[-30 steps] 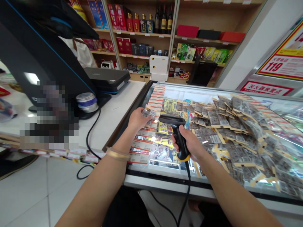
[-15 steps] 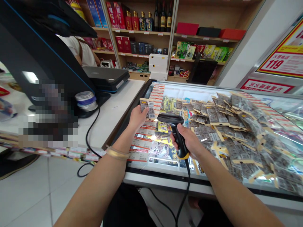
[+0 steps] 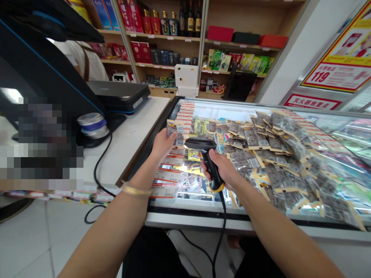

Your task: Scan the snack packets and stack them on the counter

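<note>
In my right hand (image 3: pixel 222 166) is a black barcode scanner (image 3: pixel 213 168) with a yellow base, its head turned left and its cable hanging over the counter's front edge. My left hand (image 3: pixel 164 144) pinches a small clear snack packet (image 3: pixel 176 133) with dark contents and tan edges, just beyond and left of the scanner's head. A large heap of similar packets (image 3: pixel 278 154) covers the right side of the glass counter (image 3: pixel 214 106). Under the glass lie yellow packages (image 3: pixel 201 125) and rows of price labels (image 3: pixel 166 175).
At the left, a white counter (image 3: pixel 130 133) carries a black checkout terminal (image 3: pixel 49 73), a flat dark device (image 3: pixel 118 92) and a roll of blue-and-white material (image 3: pixel 92 124). Shelves of boxes and bottles (image 3: pixel 189 19) line the back. A person in white (image 3: pixel 94 63) is partly hidden behind the terminal.
The whole view has shifted slightly, so everything appears a little further left. My hands keep the same holds on the packet and the barcode scanner.
</note>
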The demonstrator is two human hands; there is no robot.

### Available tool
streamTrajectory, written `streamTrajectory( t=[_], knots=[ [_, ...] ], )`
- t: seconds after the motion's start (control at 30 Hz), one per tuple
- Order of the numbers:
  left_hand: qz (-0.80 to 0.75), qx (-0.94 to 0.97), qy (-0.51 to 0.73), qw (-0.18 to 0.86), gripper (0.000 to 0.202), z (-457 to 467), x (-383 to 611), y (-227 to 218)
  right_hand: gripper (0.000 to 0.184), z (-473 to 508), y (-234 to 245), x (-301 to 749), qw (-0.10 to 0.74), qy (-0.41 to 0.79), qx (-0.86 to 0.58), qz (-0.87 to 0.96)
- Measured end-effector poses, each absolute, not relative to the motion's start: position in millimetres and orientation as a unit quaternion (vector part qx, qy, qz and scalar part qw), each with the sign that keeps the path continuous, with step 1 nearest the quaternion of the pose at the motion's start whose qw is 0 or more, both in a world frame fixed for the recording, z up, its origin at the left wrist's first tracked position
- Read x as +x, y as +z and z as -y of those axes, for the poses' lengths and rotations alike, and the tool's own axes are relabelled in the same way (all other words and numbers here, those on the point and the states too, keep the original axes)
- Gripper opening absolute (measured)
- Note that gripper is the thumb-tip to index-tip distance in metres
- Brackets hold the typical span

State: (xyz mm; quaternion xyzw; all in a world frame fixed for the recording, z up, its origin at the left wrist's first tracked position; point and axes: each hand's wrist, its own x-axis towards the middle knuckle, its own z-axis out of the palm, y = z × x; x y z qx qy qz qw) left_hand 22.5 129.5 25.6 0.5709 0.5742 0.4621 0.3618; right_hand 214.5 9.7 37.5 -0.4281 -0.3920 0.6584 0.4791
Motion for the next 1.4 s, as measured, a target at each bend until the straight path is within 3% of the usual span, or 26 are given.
streamTrajectory(
  t=[0.23,0.5,0.83,0.97,1.23,1.4],
  knots=[
    [-0.523,0.558,0.439,0.473,0.049,-108.3,58.0,49.9,0.063,18.8,57.0,251.8,0.577,0.628,-0.391,0.346],
    [-0.507,0.707,0.321,0.374,0.051,-75.7,145.7,61.8,0.068,72.6,71.3,330.1,0.676,0.534,-0.428,0.273],
    [-0.555,0.741,0.291,0.242,0.038,-59.2,210.0,51.0,0.067,92.7,56.2,368.4,0.703,0.511,-0.425,0.255],
    [-0.594,0.724,0.286,0.201,0.043,-50.3,220.1,49.0,0.067,93.2,52.3,368.1,0.704,0.515,-0.422,0.246],
    [-0.578,0.704,0.330,0.249,0.060,-54.2,207.7,41.8,0.066,93.3,51.6,365.0,0.700,0.508,-0.432,0.256],
    [-0.506,0.728,0.380,0.264,0.049,-58.4,162.9,30.9,0.064,95.9,49.8,357.2,0.704,0.489,-0.434,0.276]
  ],
)
